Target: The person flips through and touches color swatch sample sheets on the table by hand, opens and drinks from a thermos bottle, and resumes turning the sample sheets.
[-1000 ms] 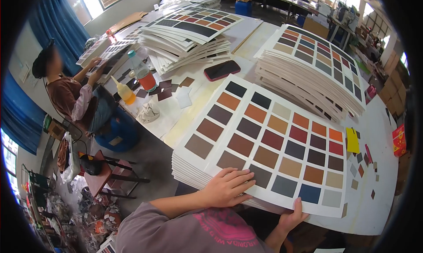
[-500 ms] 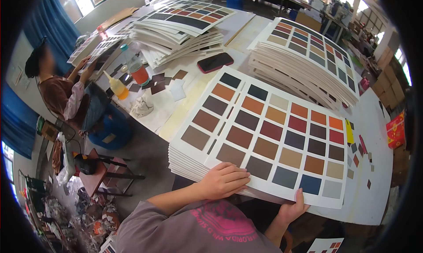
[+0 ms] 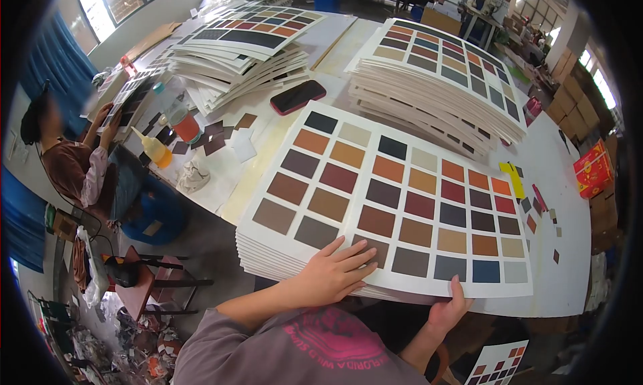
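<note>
Right of centre, the card [image 3: 442, 219] lies crosswise beyond the left hand [image 3: 337, 272], flat on its corner, and the right hand [image 3: 448, 312], gripping its near edge.

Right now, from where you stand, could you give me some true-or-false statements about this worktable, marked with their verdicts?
1. The left hand touches the top colour-swatch card. True.
2. The right hand holds the smartphone. False: its thumb lies on the card's near edge; the smartphone lies on the table.
3. The squeeze bottle contains blue liquid. False: the liquid is yellow-orange.
4. Another swatch-card stack stands beyond that card. True.
</note>
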Tool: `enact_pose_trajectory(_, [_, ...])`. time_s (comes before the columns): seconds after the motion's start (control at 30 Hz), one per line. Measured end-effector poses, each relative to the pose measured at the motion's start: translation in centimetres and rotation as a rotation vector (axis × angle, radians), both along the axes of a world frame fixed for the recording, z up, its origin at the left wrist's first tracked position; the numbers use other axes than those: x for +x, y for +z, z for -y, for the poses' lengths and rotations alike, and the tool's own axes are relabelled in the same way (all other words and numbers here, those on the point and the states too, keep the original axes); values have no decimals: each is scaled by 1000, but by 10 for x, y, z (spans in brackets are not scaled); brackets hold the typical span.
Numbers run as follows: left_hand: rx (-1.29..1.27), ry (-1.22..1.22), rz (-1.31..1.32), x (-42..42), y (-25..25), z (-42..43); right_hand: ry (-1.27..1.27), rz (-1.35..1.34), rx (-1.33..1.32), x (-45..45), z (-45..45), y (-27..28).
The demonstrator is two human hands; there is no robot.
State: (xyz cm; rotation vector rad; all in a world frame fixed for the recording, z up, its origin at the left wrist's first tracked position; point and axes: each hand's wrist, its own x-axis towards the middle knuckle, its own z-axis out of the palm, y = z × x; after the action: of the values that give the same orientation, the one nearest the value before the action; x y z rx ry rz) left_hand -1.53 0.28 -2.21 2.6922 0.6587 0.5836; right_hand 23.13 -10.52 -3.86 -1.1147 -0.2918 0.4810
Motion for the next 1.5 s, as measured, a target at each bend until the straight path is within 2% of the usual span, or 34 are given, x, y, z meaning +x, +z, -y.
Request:
enact_pose_trajectory(0.23, [-67,79,107,2,-2,2,-10,-14,46,-1,0,-6])
enact_pose_trajectory(0.57, [-17,117,133,11,5,2,-9,-2,98,-5,0,-9])
enact_pose_trajectory(0.87, [80,77,136,10,2,2,0,-11,76,-3,0,-8])
enact_pose_trajectory(1.5, [91,33,291,8,-2,0,14,-25,77,3,3,-16])
